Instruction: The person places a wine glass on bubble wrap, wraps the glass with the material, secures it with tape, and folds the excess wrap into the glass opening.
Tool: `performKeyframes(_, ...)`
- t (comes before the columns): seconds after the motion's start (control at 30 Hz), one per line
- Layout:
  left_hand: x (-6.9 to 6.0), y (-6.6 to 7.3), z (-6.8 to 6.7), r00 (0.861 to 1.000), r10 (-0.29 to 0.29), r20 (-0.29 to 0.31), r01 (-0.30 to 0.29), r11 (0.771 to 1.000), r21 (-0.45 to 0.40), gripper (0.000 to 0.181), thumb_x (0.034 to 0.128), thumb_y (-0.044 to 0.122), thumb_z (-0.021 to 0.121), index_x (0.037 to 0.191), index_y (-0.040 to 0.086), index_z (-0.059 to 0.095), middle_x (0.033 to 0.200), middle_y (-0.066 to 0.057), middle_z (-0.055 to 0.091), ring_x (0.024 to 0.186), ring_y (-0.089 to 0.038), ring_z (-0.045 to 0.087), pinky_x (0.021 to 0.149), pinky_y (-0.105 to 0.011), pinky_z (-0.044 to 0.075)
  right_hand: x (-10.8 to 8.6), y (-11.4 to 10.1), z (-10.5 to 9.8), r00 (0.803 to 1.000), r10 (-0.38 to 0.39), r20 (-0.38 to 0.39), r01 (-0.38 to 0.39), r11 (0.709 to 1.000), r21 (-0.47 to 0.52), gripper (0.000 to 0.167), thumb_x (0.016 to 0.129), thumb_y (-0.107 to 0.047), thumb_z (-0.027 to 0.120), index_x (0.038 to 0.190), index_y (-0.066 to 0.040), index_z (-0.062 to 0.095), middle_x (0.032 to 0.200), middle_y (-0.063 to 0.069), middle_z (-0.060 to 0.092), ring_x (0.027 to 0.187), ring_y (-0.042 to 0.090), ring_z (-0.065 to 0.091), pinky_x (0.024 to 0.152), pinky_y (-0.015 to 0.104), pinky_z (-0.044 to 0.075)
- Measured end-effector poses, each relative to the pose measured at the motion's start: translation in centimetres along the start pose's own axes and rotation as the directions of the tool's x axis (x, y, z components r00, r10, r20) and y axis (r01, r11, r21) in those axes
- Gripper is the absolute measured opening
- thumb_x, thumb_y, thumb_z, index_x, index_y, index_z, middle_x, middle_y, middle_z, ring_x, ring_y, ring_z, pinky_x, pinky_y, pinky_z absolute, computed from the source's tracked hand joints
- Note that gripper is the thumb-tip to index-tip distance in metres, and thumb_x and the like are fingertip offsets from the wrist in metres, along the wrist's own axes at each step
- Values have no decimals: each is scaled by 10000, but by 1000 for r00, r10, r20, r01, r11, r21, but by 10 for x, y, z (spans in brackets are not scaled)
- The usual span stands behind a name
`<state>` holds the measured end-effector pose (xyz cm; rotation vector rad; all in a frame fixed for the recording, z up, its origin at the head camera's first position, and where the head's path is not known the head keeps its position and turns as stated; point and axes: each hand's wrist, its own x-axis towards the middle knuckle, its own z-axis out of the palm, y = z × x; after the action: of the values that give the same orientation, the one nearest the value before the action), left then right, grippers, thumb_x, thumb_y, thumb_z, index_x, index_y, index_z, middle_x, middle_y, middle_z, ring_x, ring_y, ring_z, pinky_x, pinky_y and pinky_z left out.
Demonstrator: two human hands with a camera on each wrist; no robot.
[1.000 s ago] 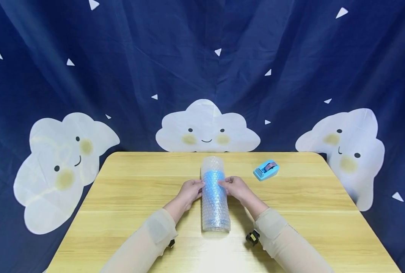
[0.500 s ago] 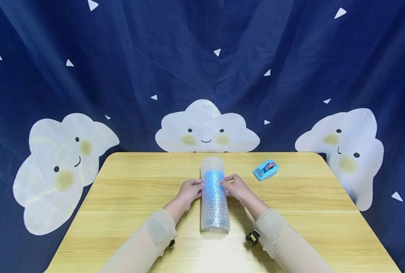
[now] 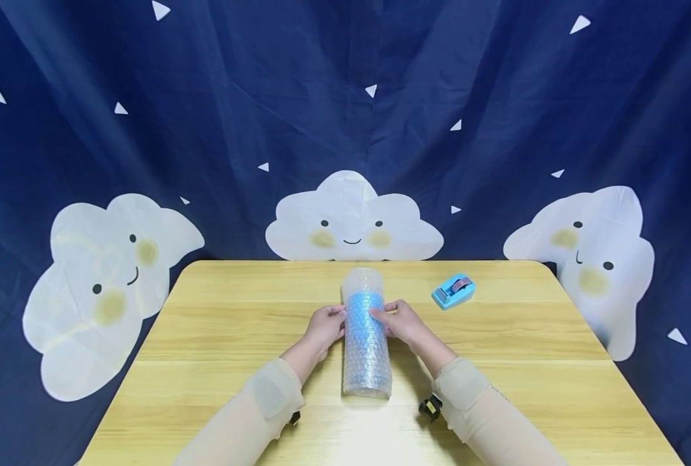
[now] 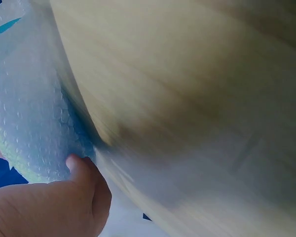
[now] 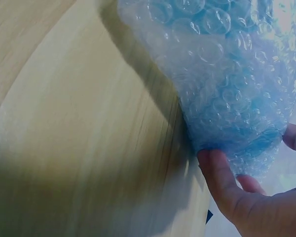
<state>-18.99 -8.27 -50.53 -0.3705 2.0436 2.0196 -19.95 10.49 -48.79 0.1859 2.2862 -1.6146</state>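
Note:
A blue, cylinder-like thing, its kind hidden, lies on the table rolled in clear bubble wrap [image 3: 367, 362]. The wrap reaches past the blue part at the far end. My left hand [image 3: 325, 329] grips the roll's left side, and its thumb presses the wrap [image 4: 34, 113] in the left wrist view. On the opposite side my right hand [image 3: 405, 322] holds the roll, thumb on top and fingers along the side. In the right wrist view its fingers [image 5: 222, 182] touch the bubbled surface [image 5: 227, 94]. The undersides of both grips are partly hidden.
A light blue tape dispenser [image 3: 453, 291] with a tape roll stands at the back right of the wooden table [image 3: 217, 336]. Behind the table's far edge hangs a dark blue curtain [image 3: 322, 84] with white clouds.
Both hands stay at the roll. The right thumb shifts very slightly on the wrap; the roll and the tape dispenser hold their places.

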Motion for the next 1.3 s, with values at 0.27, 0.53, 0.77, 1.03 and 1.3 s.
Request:
performKeyframes(0.27, 2, 0, 1, 1000, -18, -12, 18, 1000, -8, 370, 1010, 83, 568, 1343, -69, 514, 1307, -223, 596, 1156, -306, 612, 931, -348, 558, 0, 0, 1, 1000, 19, 7, -19, 998, 58, 471, 962, -255, 684, 1209, 83, 470, 1088, 184, 534, 856, 233, 565, 848, 423, 580)
performKeyframes(0.53, 1, 2, 2, 1000, -14, -7, 14, 1000, 23, 356, 1018, 104, 557, 1332, -64, 545, 1299, -218, 595, 1182, -318, 597, 973, -360, 537, 0, -2, -1, 1000, 16, -2, -16, 999, 41, 500, 953, -273, 692, 1244, 67, 468, 1080, 185, 562, 842, 245, 588, 849, 432, 579)
performKeyframes(0.77, 0, 2, 1, 1000, 9, -9, -9, 999, 42, 325, 1035, 94, 503, 1320, -52, 556, 1299, -199, 601, 1142, -285, 618, 950, -363, 551, -1, -1, -3, 1000, 9, -6, -9, 999, 44, 507, 953, -257, 698, 1274, 52, 456, 1014, 169, 563, 809, 274, 598, 818, 431, 584)
performKeyframes(1.03, -1, 1, 1, 999, 32, -1, -32, 997, 77, 356, 1042, 94, 516, 1351, -82, 515, 1235, -214, 620, 1058, -256, 635, 880, -313, 565, 0, 0, -2, 1000, 15, -8, -14, 999, 45, 423, 960, -239, 675, 1208, 45, 484, 941, 123, 546, 800, 230, 578, 805, 402, 586)
performKeyframes(1.3, -1, 0, 2, 999, 41, 6, -41, 997, 64, 353, 1037, 112, 529, 1328, -87, 538, 1372, -191, 575, 1169, -291, 603, 946, -331, 546, 2, 1, 0, 1000, 27, -10, -27, 998, 56, 465, 955, -278, 682, 1219, 53, 491, 1046, 157, 554, 848, 231, 589, 818, 390, 588)
